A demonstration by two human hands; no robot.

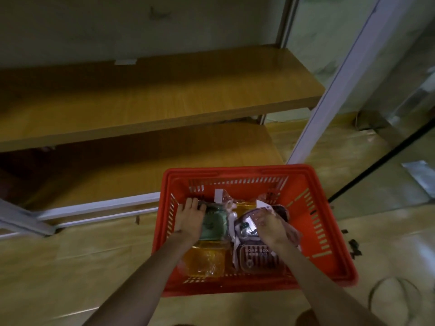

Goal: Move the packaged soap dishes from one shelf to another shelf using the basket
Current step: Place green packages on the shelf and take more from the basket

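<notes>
Shop: red basket [329, 222] (packaged goods), shelves [164, 100].

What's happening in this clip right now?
A person is reaching with both hands into a red basket on the floor. The left hand grips a green packaged soap dish; the right hand grips a purple one. More packs, yellow and purple, lie in the basket. The wooden shelves beyond show no packs yet.

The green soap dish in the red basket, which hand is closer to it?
Left. The left hand lies right on the green soap dish, fingers curled over it. The right hand is off to its side, holding a purple soap dish.
</notes>
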